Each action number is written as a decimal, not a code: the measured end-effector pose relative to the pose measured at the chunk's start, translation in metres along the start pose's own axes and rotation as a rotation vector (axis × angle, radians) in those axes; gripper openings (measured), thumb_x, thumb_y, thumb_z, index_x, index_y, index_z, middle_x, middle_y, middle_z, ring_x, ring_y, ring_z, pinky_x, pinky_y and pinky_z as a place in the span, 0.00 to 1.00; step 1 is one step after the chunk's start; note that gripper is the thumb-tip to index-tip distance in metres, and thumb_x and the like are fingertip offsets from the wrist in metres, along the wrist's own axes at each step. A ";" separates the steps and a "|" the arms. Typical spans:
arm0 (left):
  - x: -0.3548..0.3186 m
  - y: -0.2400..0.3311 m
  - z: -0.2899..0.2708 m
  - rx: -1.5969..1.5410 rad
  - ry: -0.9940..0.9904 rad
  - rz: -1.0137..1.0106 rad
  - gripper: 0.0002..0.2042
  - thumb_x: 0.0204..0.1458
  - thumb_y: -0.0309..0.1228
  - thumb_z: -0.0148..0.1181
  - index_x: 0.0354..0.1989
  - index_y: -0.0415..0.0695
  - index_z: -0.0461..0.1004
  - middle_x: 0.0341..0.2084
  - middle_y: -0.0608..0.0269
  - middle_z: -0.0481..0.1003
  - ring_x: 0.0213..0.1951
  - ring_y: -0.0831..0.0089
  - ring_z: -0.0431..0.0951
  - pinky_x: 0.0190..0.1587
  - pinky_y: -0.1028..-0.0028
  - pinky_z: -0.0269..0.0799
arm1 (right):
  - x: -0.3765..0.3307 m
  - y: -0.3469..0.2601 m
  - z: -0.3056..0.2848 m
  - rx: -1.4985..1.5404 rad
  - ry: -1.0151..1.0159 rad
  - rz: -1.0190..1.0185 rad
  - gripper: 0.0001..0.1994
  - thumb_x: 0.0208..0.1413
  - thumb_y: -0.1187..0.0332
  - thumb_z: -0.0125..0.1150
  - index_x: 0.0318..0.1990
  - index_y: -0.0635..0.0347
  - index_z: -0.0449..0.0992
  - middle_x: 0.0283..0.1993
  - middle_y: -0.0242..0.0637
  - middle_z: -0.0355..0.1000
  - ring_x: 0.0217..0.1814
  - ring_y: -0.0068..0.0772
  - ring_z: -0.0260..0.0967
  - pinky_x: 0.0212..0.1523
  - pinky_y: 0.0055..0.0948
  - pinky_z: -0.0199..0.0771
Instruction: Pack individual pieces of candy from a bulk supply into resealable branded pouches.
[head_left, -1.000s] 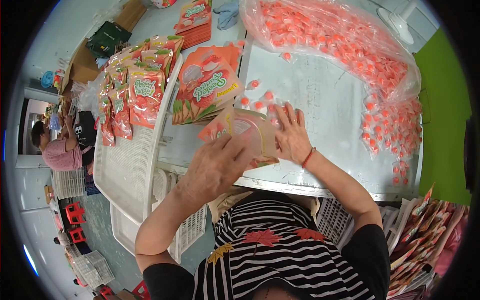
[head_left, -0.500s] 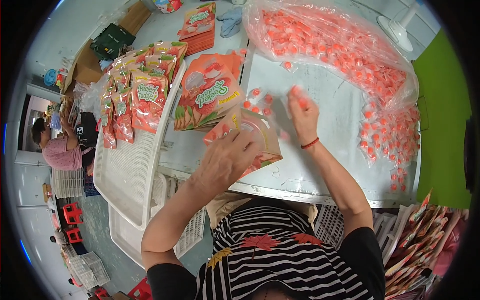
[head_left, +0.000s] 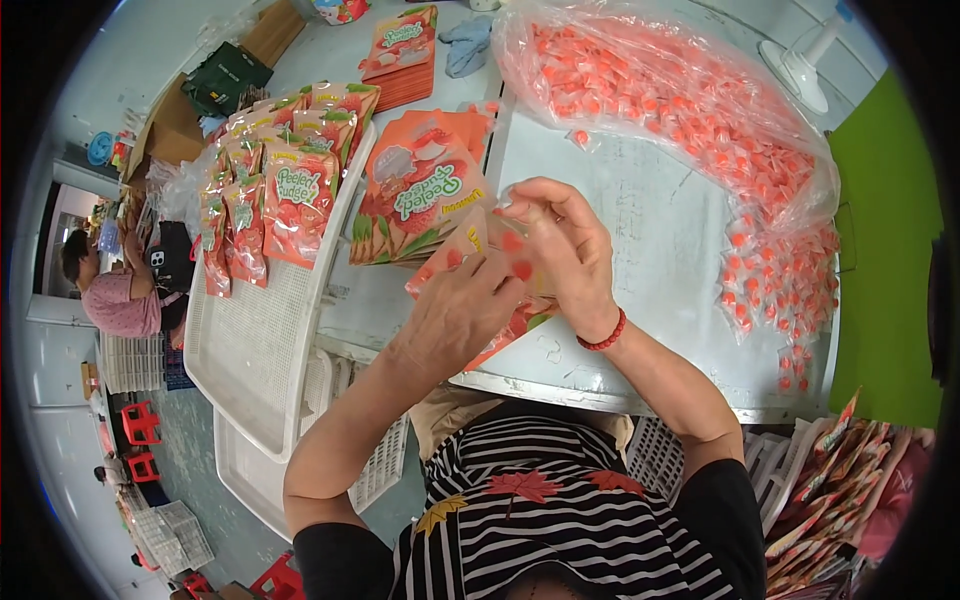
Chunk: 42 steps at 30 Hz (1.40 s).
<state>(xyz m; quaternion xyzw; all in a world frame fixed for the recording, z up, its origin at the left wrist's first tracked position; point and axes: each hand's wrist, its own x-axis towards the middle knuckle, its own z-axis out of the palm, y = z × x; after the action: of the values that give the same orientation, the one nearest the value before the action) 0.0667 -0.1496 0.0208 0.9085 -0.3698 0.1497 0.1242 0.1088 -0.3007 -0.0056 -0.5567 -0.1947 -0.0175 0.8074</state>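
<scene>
- Head view: the left hand (head_left: pixel 455 310) pinched an orange printed pouch (head_left: pixel 525 318) at the tabletop's (head_left: pixel 670 340) near edge.
- The right hand (head_left: pixel 575 250) curved over the pouch's mouth beside blurred red candies (head_left: pixel 521 270); whether its fingers gripped any, I could not tell.
- A stack of flat pouches (head_left: pixel 420 180) lay just beyond.
</scene>
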 end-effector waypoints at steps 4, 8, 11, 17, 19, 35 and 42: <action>-0.008 0.000 -0.014 0.039 -0.079 -0.052 0.09 0.39 0.25 0.58 0.31 0.39 0.72 0.29 0.57 0.67 0.31 0.65 0.74 0.27 0.69 0.71 | 0.005 0.001 -0.007 0.011 -0.032 0.107 0.15 0.67 0.64 0.42 0.50 0.66 0.69 0.48 0.35 0.70 0.48 0.25 0.68 0.55 0.29 0.63; -0.025 0.004 -0.052 -0.052 0.048 -0.103 0.09 0.39 0.24 0.59 0.32 0.40 0.73 0.29 0.60 0.67 0.30 0.65 0.74 0.27 0.69 0.71 | 0.030 0.043 -0.051 -0.315 0.104 0.053 0.16 0.65 0.62 0.46 0.49 0.64 0.71 0.50 0.39 0.70 0.52 0.32 0.67 0.56 0.32 0.63; -0.041 0.013 -0.079 -0.021 0.075 -0.282 0.09 0.38 0.21 0.64 0.31 0.40 0.75 0.27 0.60 0.70 0.28 0.64 0.74 0.28 0.70 0.71 | 0.042 0.106 -0.085 -1.095 -0.028 -0.231 0.16 0.62 0.60 0.49 0.49 0.62 0.73 0.53 0.43 0.69 0.56 0.41 0.64 0.57 0.37 0.61; -0.077 0.009 -0.087 0.089 0.204 -0.473 0.13 0.34 0.20 0.70 0.30 0.40 0.76 0.26 0.62 0.72 0.27 0.64 0.74 0.26 0.70 0.70 | 0.037 0.135 -0.041 -1.244 -0.349 -0.237 0.29 0.50 0.40 0.55 0.47 0.55 0.75 0.53 0.46 0.66 0.59 0.48 0.58 0.54 0.54 0.54; -0.084 0.006 -0.085 0.108 0.215 -0.492 0.13 0.34 0.20 0.70 0.30 0.40 0.76 0.27 0.62 0.72 0.27 0.64 0.74 0.26 0.70 0.70 | 0.014 0.128 -0.020 -1.340 -0.354 -0.262 0.28 0.51 0.42 0.55 0.49 0.56 0.74 0.55 0.47 0.65 0.60 0.50 0.57 0.55 0.53 0.55; -0.045 0.007 -0.060 -0.004 0.111 -0.178 0.13 0.39 0.24 0.59 0.37 0.41 0.73 0.34 0.60 0.69 0.32 0.62 0.74 0.30 0.68 0.73 | 0.033 0.080 -0.045 -0.321 0.247 0.124 0.12 0.60 0.62 0.56 0.28 0.58 0.72 0.27 0.22 0.66 0.24 0.14 0.57 0.21 0.21 0.59; -0.013 0.002 -0.051 -0.042 0.047 -0.084 0.15 0.38 0.23 0.56 0.38 0.40 0.73 0.33 0.60 0.69 0.30 0.62 0.73 0.29 0.67 0.73 | 0.035 -0.036 0.033 0.188 0.087 0.062 0.10 0.62 0.65 0.50 0.34 0.60 0.72 0.33 0.30 0.71 0.34 0.15 0.62 0.34 0.20 0.64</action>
<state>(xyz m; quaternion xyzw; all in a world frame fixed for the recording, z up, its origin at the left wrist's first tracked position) 0.0472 -0.1252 0.0631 0.9167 -0.3312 0.1581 0.1580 0.1222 -0.2781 0.0485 -0.4830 -0.1429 0.0017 0.8639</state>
